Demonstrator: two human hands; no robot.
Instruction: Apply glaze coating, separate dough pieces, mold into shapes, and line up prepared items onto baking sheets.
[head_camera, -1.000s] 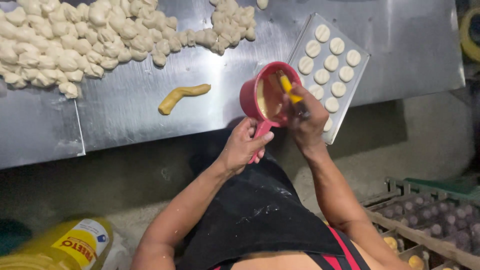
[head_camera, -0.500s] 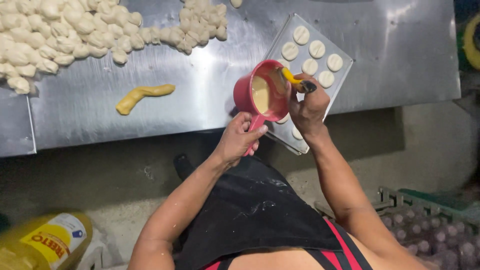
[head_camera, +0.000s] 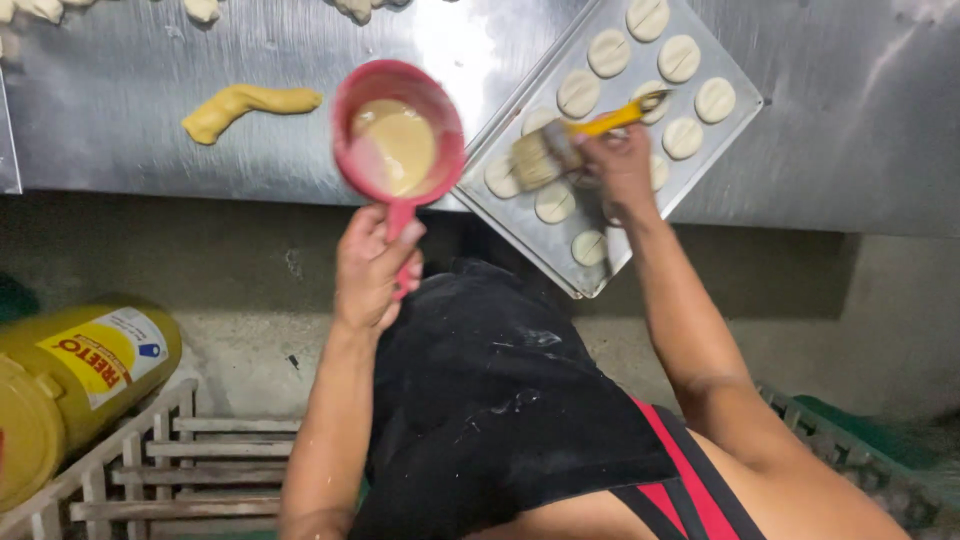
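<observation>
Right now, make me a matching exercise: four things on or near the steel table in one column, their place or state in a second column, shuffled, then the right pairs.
Things:
1. red cup
2. brush
3. yellow dough strip
4. baking tray

Places or states:
A. lies alone on the steel table, left of the cup
B. holds pale round dough discs
C. held by its handle in the left hand, with pale liquid inside
D. held in the right hand, bristles over the tray

Pairs: 1-C, 2-D, 3-A, 4-B

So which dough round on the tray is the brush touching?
The brush bristles lie on the dough round at the tray's left edge, nearest the red cup.
</observation>
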